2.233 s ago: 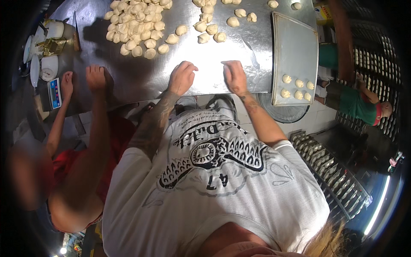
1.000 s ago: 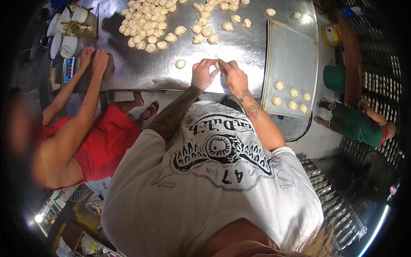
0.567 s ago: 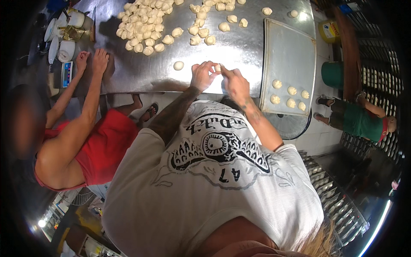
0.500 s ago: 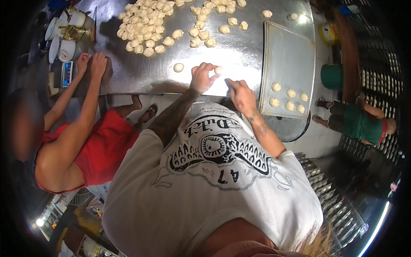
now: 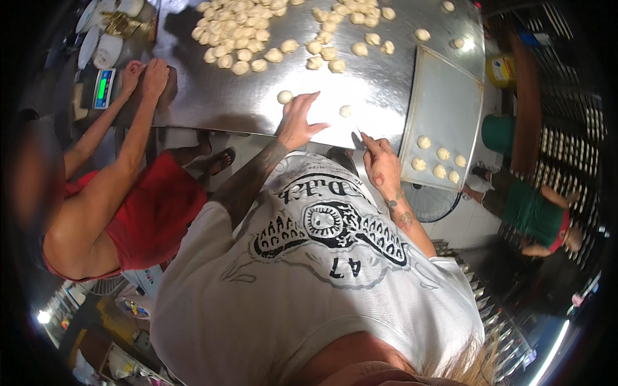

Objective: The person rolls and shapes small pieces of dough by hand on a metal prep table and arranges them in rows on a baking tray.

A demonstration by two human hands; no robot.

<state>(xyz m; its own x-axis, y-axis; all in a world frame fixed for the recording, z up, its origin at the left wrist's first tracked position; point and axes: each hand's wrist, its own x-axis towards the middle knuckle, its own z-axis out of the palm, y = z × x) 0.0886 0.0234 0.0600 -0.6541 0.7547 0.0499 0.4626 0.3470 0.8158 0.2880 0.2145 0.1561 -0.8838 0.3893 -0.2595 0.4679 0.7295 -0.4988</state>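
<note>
My left hand (image 5: 299, 123) is open over the steel table, thumb and fingers apart. Its fingertips are beside a smooth round dough ball (image 5: 285, 97), and I cannot tell whether they touch it. A second dough ball (image 5: 346, 111) lies alone to the right of that hand, on the bright patch of metal. At the table's near edge my right hand (image 5: 383, 168) is closed on a small thin blade-like tool (image 5: 358, 135), whose tip points toward the lone ball; its handle is hidden in the fingers.
A metal baking tray (image 5: 444, 96) on the right bears several notched dough pieces (image 5: 440, 171). Heaped dough balls (image 5: 235, 29) cover the far table (image 5: 212, 103). To the left, a person in red rests both hands by a digital scale (image 5: 103, 89). Another person in green (image 5: 535, 209) stands beyond the tray.
My left hand has let go of the dough ball and moved left toward the other one, its fingers spreading. My right hand has drawn back slightly from the released ball.
</note>
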